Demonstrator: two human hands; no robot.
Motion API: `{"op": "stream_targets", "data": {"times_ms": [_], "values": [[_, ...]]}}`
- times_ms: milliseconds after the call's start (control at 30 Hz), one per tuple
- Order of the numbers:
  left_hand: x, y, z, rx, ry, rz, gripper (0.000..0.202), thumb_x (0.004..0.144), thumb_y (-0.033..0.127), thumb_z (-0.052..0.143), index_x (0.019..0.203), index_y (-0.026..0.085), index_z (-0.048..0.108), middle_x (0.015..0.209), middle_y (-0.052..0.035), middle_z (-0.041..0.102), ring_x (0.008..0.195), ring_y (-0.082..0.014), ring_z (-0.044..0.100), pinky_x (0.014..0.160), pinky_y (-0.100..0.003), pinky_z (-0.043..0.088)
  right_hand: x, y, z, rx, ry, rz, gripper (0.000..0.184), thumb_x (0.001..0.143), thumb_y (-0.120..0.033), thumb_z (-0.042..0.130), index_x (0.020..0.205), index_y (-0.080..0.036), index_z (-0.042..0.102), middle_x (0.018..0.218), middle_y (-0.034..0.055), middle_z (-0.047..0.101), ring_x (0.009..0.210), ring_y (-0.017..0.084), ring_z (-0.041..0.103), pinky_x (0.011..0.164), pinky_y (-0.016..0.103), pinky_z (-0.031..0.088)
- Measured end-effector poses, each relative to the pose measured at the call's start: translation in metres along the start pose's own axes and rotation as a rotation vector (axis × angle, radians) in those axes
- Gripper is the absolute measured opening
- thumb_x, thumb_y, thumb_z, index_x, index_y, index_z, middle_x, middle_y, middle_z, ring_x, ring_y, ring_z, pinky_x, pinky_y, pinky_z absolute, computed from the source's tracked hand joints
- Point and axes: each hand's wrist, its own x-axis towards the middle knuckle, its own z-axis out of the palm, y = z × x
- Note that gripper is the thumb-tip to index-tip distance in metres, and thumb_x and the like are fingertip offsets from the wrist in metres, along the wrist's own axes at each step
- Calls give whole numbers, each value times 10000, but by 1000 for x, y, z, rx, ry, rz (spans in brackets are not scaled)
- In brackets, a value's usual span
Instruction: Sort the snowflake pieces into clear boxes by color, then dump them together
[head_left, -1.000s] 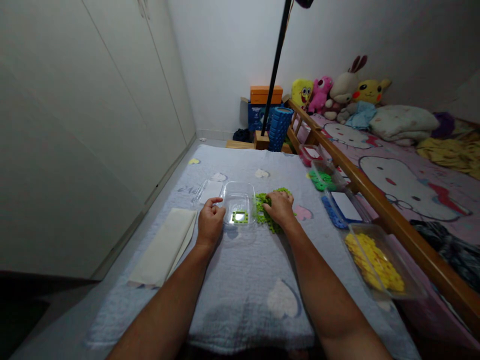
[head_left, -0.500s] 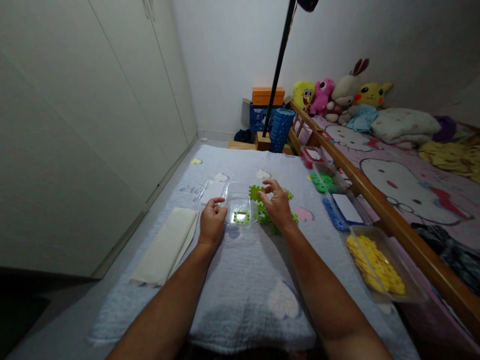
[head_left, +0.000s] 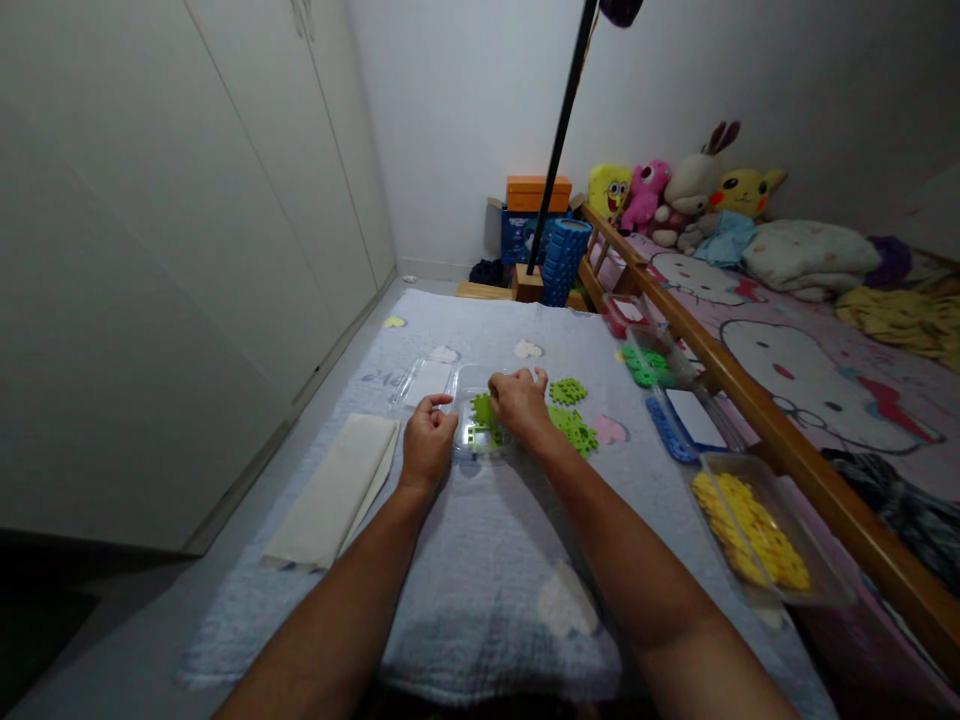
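Observation:
A clear plastic box [head_left: 469,375] sits in the middle of the cloth-covered surface. At its left side is my left hand [head_left: 427,440], fingers curled against the wall as if gripping it. My right hand [head_left: 519,402] is over the box, its fingertips pinching a light green toothed puzzle piece [head_left: 481,408]. A green square frame piece [head_left: 480,437] lies inside on the bottom, partly covered. To the right of the box, several more green puzzle pieces [head_left: 574,428] form a loose pile, and another green piece [head_left: 568,390] lies just beyond it.
A clear lid [head_left: 424,384] lies left of the box, near a folded beige cloth [head_left: 334,490]. Along the right edge stand containers of yellow pieces [head_left: 750,530], blue pieces [head_left: 670,428], green pieces [head_left: 646,366] and red pieces [head_left: 621,313], beside a wooden bed rail [head_left: 720,375].
My right hand has moved left from the green pile to above the box, carrying a toothed green piece with it. My left hand stays at the box's left side.

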Motion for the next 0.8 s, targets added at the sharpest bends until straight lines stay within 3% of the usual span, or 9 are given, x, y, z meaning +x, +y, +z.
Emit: {"op": "stream_targets", "data": {"times_ms": [300,533,667,800], "values": [[1,-2,0,-12,-4,-2,314,716,330,620,996,190,643,547,99,380,497,-115,359,517,-233,264,-7,4,-9,-42,68,10,206,916,-148,574,994,-247,737,1086,121,751,1114,317,523,1135,580,201],[-1,-1,0,0,-6,0,313,730,326,613,1005,181,641,548,101,367,503,-112,346,525,-233,268,-13,46,-20,11,137,173,169,915,-206,618,1020,-228,749,1124,122,735,1115,317,540,1011,473,322],[-1,-2,0,-3,-6,5,315,728,327,609,1006,180,634,549,105,356,503,-110,339,525,-233,270,-17,65,-19,4,67,238,191,911,-214,626,1045,-231,762,1177,114,743,1138,322,562,978,450,347],[0,-3,0,-3,-13,8,322,730,338,609,1012,183,627,548,105,355,510,-113,338,529,-233,273,-19,68,-10,-33,-42,207,284,909,-290,657,1167,-220,752,1271,130,727,1204,345,558,1024,470,334]]}}
